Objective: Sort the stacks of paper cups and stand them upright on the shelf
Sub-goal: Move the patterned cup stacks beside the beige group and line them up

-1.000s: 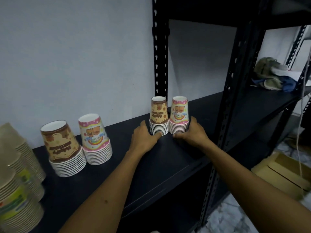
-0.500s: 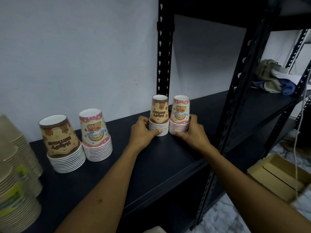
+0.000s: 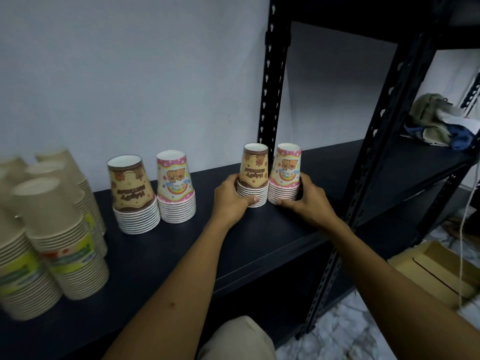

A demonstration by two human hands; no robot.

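1. A brown stack of paper cups [image 3: 254, 178] and a pink stack of paper cups [image 3: 285, 175] are seen at the centre of the frame, standing rim-down and side by side on the dark shelf [image 3: 161, 253].
2. The brown stack is gripped at its base by the left hand [image 3: 231, 201], with the fingers [image 3: 253, 200] wrapped around the lower rims.
3. The pink stack is held at its base by the right hand [image 3: 309, 201], the fingers curled closed around its lower rims.
4. Two more stacks, a brown one [image 3: 133, 196] and a pink one [image 3: 175, 188], are placed left of centre, also rim-down, just beside each other and untouched.
5. Taller plain tan stacks [image 3: 52, 229] are grouped at the left edge, blurred.
6. A cardboard box [image 3: 436, 268] lies on the floor at lower right; its contents cannot be made out.
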